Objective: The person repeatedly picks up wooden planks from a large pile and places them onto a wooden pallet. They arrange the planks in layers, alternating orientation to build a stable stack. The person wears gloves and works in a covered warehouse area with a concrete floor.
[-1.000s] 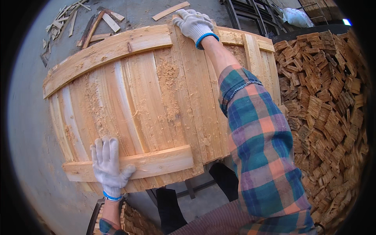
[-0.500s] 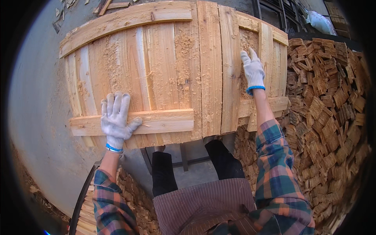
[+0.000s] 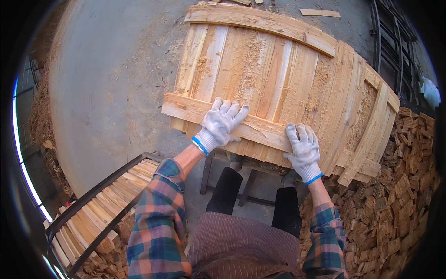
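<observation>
Left hand (image 3: 222, 122) and right hand (image 3: 303, 149) lie open, flat on the panel's (image 3: 278, 79) near batten (image 3: 260, 130).

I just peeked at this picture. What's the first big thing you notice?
A big wooden panel of pale slats fills the middle, dusted with sawdust. Two hands in white gloves press on its near crossbar: the left hand and the right hand. A heap of small wood blocks lies at the right.

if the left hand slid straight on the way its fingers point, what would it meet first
The left hand lies on the near crossbar, fingers pointing up-right. It would likely first cross the sawdust-covered slats, then meet the far crossbar.
</observation>
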Motion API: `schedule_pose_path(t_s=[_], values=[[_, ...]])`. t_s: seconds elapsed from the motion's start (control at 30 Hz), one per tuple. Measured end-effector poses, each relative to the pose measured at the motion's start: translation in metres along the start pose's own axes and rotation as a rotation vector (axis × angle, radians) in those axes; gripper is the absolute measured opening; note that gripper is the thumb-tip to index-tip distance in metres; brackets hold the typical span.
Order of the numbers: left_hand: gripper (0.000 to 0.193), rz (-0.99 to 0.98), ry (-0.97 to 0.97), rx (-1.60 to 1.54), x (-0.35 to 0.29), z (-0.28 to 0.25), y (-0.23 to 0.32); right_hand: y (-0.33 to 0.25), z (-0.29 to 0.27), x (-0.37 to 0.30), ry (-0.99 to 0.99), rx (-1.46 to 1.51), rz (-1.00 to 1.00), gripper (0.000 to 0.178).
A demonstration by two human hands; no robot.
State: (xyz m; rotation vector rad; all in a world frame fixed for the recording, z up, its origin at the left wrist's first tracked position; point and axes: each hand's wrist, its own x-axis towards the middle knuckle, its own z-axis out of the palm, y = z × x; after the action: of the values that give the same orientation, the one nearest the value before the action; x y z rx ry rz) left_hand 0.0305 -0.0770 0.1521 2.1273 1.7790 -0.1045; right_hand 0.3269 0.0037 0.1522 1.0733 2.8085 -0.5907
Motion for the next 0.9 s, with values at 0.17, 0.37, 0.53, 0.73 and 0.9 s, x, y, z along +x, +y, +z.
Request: schedule_pose_path(t_s=[0.17, 0.37, 0.53, 0.73, 0.9], values=[[0.098, 0.0, 0.098, -0.049, -0.029, 0.009, 0.003, -0.014, 0.017, -0.021, 0.019, 0.005, -0.004, 0.106], [0.103, 0.01, 0.138, -0.107, -0.023, 0.022, 0.014, -0.008, 0.006, -0.023, 0.012, 0.092, 0.033, 0.093], [0.085, -0.169, 0.444, -0.26, -0.012, 0.012, 0.04, 0.102, -0.028, -0.058, 0.28, 0.162, 0.546, 0.095], [0.072, -0.298, 0.436, -0.122, 0.083, 0.049, 0.124, 0.27, -0.071, -0.087, 0.005, 0.204, 1.284, 0.113], [0.069, -0.378, 0.252, 0.138, 0.082, 0.057, 0.131, 0.274, -0.043, -0.084, 0.144, 0.408, 1.172, 0.116]])
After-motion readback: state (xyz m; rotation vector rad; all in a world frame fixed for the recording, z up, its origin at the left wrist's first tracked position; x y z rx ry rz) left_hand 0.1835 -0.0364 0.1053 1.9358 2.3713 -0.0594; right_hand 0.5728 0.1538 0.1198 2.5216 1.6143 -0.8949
